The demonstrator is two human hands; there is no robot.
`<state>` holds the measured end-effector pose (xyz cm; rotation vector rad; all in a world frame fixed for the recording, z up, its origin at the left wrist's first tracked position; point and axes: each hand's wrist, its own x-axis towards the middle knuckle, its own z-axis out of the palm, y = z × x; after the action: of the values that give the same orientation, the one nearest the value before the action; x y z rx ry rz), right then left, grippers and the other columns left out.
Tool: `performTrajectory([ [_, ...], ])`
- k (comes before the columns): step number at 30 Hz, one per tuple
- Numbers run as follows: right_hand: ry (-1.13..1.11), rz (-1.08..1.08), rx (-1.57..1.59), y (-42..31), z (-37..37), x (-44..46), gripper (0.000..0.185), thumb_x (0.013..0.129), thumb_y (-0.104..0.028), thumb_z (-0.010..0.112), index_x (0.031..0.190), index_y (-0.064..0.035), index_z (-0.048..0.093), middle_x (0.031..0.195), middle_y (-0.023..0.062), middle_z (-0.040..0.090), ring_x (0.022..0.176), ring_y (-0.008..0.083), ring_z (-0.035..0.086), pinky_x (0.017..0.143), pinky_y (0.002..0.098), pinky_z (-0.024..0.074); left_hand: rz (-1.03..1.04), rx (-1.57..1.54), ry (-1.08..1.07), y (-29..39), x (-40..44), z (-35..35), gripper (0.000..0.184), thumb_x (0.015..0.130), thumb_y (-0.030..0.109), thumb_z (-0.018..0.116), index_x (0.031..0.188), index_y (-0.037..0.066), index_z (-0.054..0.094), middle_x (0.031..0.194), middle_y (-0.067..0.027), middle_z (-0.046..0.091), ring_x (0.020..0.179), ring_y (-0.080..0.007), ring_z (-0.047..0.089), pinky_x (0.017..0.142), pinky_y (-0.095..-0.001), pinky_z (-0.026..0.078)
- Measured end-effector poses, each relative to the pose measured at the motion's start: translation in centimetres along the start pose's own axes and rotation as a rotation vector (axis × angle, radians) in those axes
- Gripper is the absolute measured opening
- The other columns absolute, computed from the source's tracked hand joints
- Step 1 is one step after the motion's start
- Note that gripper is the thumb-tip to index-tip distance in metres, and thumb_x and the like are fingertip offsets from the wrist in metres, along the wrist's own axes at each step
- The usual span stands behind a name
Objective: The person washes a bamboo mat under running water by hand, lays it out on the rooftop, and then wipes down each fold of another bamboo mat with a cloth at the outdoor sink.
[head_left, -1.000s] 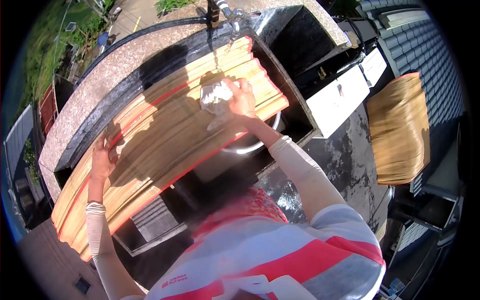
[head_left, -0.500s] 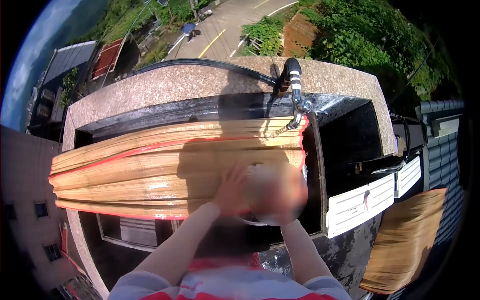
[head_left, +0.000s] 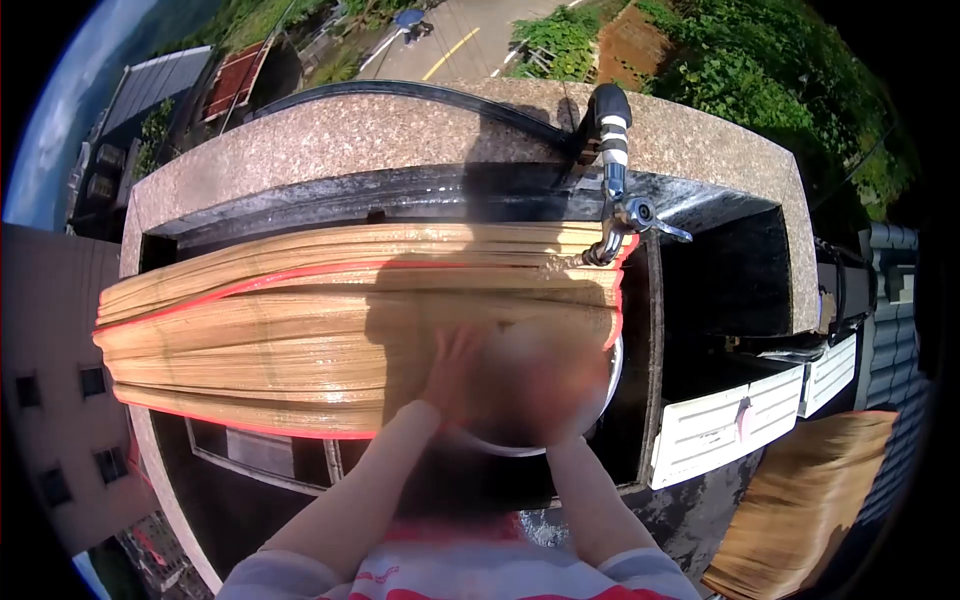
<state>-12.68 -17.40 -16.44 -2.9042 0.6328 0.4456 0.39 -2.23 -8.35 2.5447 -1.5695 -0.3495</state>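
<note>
I am watching remotely as the mat (head_left: 240, 345) is lying across the dark sink (head_left: 320, 214), its left end jutting past the speckled stone tabletop (head_left: 350, 125). That overhang could be pulling it sideways if the hold is slackening. The mat is looking like wet woven straw or split bamboo, ridged lengthwise and edged in red. Further right, the left hand (head_left: 450, 378) is resting on it, fingers spread and open; slick ridges could be making them skid. The right hand (head_left: 562, 402) is blurring, so I am unable to tell whether its fingers are gripping anything. Beside it, a round, pale-rimmed basin (head_left: 615, 378) is showing; a knock could be tipping it. A shiny metal tap (head_left: 613, 225) is letting twisting water (head_left: 562, 266) onto the folds, perhaps splashing. At far right, a smoother second mat (head_left: 805, 500) is draping in a gentle wave.
</note>
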Motion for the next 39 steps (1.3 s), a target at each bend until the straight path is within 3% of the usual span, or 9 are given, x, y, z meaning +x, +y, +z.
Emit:
performTrajectory([
  [7,0.182,0.023,0.079,1.0,0.5,-0.4,0.057,0.084,-0.018,0.053,0.139,-0.0126,0.039,0.142,0.0252,0.033,0.129,0.0419,0.035,0.107,0.0509,0.0283,-0.100,0.017,-0.083,0.8,-3.7,-0.2,0.074,0.078,0.059,0.055,0.136,0.013,0.045,0.151,-0.0134,0.023,0.141,-0.0385,0.012,0.100,-0.0753,0.008],
  [14,0.442,-0.022,0.397,-2.5,2.6,0.0,0.056,0.081,-0.016,0.054,0.136,-0.0126,0.043,0.141,0.0247,0.034,0.128,0.0413,0.036,0.107,0.0498,0.0289,-0.705,-0.014,0.144,-8.9,-19.8,-6.9,0.074,0.071,0.029,0.072,0.137,0.011,0.044,0.152,-0.0106,0.023,0.140,-0.0332,0.020,0.106,-0.0646,0.013],
  [16,0.357,-0.206,0.225,-5.8,0.7,0.4,0.054,0.080,-0.017,0.056,0.133,-0.0123,0.047,0.141,0.0236,0.035,0.127,0.0396,0.038,0.105,0.0487,0.0316,-0.571,-0.126,0.273,-12.4,-21.7,-4.0,0.061,0.074,0.026,0.070,0.129,0.009,0.053,0.147,-0.0127,0.034,0.132,-0.0334,0.032,0.107,-0.0556,0.022],
  [19,0.257,-0.073,0.703,-14.3,-7.6,-2.9,0.049,0.077,-0.026,0.068,0.125,-0.0174,0.057,0.119,0.0182,0.049,0.109,0.0362,0.050,0.090,0.0451,0.0428,-0.519,-0.070,0.429,-12.8,-22.2,-1.5,0.046,0.074,0.023,0.069,0.116,0.007,0.061,0.133,-0.0128,0.052,0.117,-0.0312,0.047,0.098,-0.0467,0.034],
  [22,0.356,-0.195,0.894,-23.0,-8.8,-2.6,0.055,0.074,-0.022,0.072,0.127,-0.0249,0.055,0.104,0.0186,0.044,0.094,0.0358,0.052,0.079,0.0419,0.0461,-0.447,-0.090,0.508,-12.5,-22.6,-2.1,0.032,0.073,0.020,0.066,0.102,0.006,0.065,0.117,-0.0099,0.062,0.101,-0.0276,0.054,0.086,-0.0425,0.039],
  [26,0.397,-0.628,0.784,-31.8,-12.8,-3.9,0.046,0.080,-0.024,0.064,0.125,-0.0295,0.057,0.109,0.0158,0.049,0.092,0.0329,0.056,0.069,0.0410,0.0506,-0.254,-0.092,0.541,-8.7,-25.3,-3.8,0.021,0.070,0.013,0.057,0.088,0.007,0.065,0.093,-0.0043,0.064,0.086,-0.0254,0.054,0.072,-0.0395,0.039],
  [28,0.243,-0.711,0.324,-34.1,-11.1,-2.6,0.041,0.085,-0.022,0.054,0.124,-0.0337,0.057,0.110,0.0109,0.051,0.088,0.0307,0.059,0.065,0.0410,0.0519,-0.236,-0.105,0.488,-7.4,-27.0,-4.2,0.020,0.071,0.011,0.060,0.090,0.007,0.066,0.094,-0.0049,0.065,0.086,-0.0249,0.055,0.074,-0.0388,0.039],
  [34,0.317,-0.447,0.162,-21.6,-10.3,-0.5,0.041,0.087,-0.020,0.052,0.124,-0.0378,0.054,0.107,0.0058,0.052,0.086,0.0274,0.058,0.062,0.0380,0.0521,-0.291,-0.190,0.443,-8.5,-28.1,-3.7,0.019,0.071,0.009,0.068,0.089,0.004,0.067,0.101,-0.0070,0.069,0.081,-0.0234,0.058,0.080,-0.0363,0.041],
  [39,0.303,-0.201,-0.169,-4.5,-7.4,1.1,0.029,0.088,-0.024,0.054,0.116,-0.0278,0.059,0.093,0.0061,0.052,0.094,0.0249,0.056,0.064,0.0352,0.0520,-0.273,-0.245,0.417,-8.5,-28.4,-3.8,0.015,0.071,0.009,0.068,0.086,0.004,0.068,0.099,-0.0076,0.070,0.080,-0.0223,0.059,0.083,-0.0375,0.040],
])
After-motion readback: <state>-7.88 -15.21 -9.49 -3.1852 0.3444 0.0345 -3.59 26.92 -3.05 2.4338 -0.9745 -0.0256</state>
